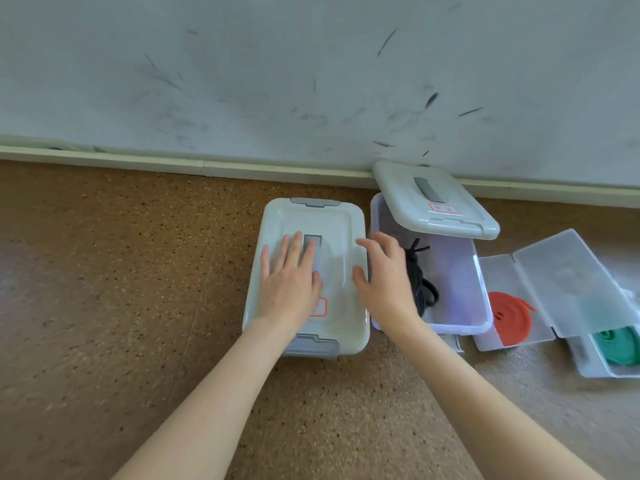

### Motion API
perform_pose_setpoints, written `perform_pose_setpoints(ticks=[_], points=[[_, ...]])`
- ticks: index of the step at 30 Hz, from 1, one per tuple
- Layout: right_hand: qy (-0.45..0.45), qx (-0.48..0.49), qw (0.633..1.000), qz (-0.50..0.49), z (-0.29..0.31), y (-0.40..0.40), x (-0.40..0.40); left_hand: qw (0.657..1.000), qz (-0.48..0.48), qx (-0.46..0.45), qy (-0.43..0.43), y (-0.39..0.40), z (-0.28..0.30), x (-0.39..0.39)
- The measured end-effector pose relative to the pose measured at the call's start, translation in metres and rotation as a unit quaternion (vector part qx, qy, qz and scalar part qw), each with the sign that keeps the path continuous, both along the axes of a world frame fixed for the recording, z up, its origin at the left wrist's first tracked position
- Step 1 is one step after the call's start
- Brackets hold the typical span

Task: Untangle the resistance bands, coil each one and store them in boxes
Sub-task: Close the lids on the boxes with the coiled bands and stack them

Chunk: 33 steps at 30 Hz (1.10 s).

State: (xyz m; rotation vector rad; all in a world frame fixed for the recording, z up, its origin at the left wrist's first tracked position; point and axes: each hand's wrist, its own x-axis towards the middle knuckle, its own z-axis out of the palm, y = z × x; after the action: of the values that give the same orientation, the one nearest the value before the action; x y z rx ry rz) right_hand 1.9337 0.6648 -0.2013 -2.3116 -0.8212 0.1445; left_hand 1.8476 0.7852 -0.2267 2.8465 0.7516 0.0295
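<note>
We are kneeling over a speckled brown floor point(104, 306), and we take the closed box point(306, 271) as our reference point. Our left hand point(289, 278) is lying flat on its lid, fingers straight and slightly spread, pressing down beside the grey handle point(313, 252). Our right hand point(384, 275) is hovering at the lid's right edge, fingers loosely curved and apart, gripping nothing.

Immediately right of the closed box, an open box point(450, 271) is holding a dark band point(420, 285), bundled rather than neatly coiled as far as we can tell. Its own lid point(436, 202) is resting askew across the far rim. Further right, an orange band point(510, 317) is sitting coiled in a shallow clear case point(498, 271), and a green band point(620, 344) is lying in a second clear case point(588, 358), partly cut off by the frame edge.

We judge that we are sealing the closed box; what it contains is not visible. The next move is likely calling for the askew lid to be seated squarely over the dark band and latched.
</note>
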Motion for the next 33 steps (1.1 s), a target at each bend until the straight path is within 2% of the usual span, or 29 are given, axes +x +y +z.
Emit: perform_pose_setpoints(ticks=[4, 7, 9, 12, 15, 17, 19, 22, 25, 29, 33], points=[[-0.028, 0.056, 0.99, -0.123, 0.018, -0.063, 0.02, 0.987, -0.007, -0.129, -0.093, -0.035, 0.019, 0.03], [0.008, 0.06, 0.979, -0.195, 0.025, -0.088, 0.072, 0.967, 0.011, -0.232, -0.102, -0.052, 0.033, 0.07], [0.068, 0.054, 0.968, -0.236, 0.024, -0.094, 0.112, 0.968, 0.02, -0.237, -0.073, -0.062, 0.035, 0.093], [0.216, 0.055, 0.937, -0.27, 0.015, -0.091, 0.162, 0.973, 0.024, -0.226, -0.038, -0.079, 0.029, 0.109], [0.317, 0.134, 0.892, -0.291, 0.005, -0.09, 0.182, 0.952, 0.05, -0.289, -0.086, -0.082, 0.023, 0.108], [0.297, 0.153, 0.893, -0.302, 0.003, -0.095, 0.18, 0.923, 0.099, -0.354, -0.115, -0.081, 0.027, 0.108], [0.263, 0.172, 0.906, -0.283, 0.008, -0.103, 0.171, 0.909, 0.122, -0.378, -0.122, -0.082, 0.033, 0.114], [0.194, 0.175, 0.932, -0.253, 0.014, -0.123, 0.133, 0.917, 0.119, -0.357, -0.132, -0.094, 0.04, 0.123], [0.133, 0.126, 0.956, -0.231, -0.001, -0.146, 0.078, 0.966, 0.062, -0.229, -0.101, -0.106, 0.032, 0.1], [0.157, 0.118, 0.955, -0.222, -0.015, -0.157, 0.038, 0.986, 0.019, -0.15, -0.073, -0.113, 0.016, 0.052], [0.199, 0.074, 0.955, -0.206, -0.01, -0.157, 0.04, 0.987, 0.007, -0.118, -0.109, -0.124, 0.012, 0.038]])
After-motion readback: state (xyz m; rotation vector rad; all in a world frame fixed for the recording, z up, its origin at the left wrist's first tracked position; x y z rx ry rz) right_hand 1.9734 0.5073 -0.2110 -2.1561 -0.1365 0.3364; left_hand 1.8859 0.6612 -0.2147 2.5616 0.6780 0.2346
